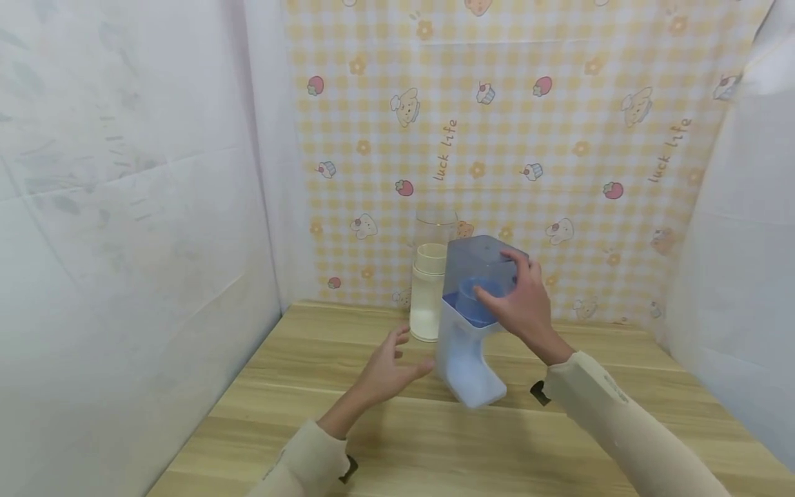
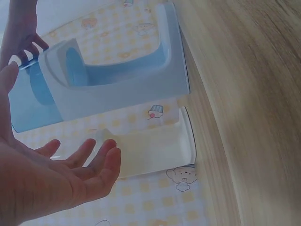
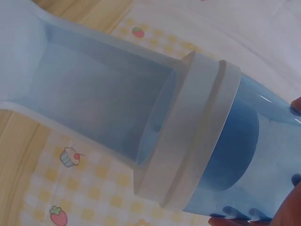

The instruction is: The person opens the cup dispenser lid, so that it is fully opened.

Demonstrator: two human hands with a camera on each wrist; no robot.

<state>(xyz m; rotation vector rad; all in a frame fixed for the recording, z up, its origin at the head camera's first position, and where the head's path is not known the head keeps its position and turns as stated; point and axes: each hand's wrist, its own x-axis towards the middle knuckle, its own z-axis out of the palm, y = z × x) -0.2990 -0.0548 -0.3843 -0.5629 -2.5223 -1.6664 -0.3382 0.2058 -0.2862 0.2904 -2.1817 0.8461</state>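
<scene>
A white dispenser-like stand (image 1: 462, 355) has a C-shaped body, a flat foot and a see-through blue-grey top container (image 1: 475, 252). Inside that container shows a blue round part (image 3: 235, 146). My right hand (image 1: 524, 304) grips the container from the right, thumb in front and fingers over the far side. To the left of the stand, my left hand (image 1: 385, 373) has its fingers spread loosely and holds nothing; its thumb tip is close to the white body, and I cannot tell if they touch. Whether the foot rests on the table is unclear.
Just behind the stand is a cream cylindrical container (image 1: 426, 304) with a clear upper part, partly covered by the stand. The wood-grain table (image 1: 298, 386) ends at a yellow checked cloth (image 1: 373, 207) at the back. White sheets (image 1: 186, 172) hang on both sides.
</scene>
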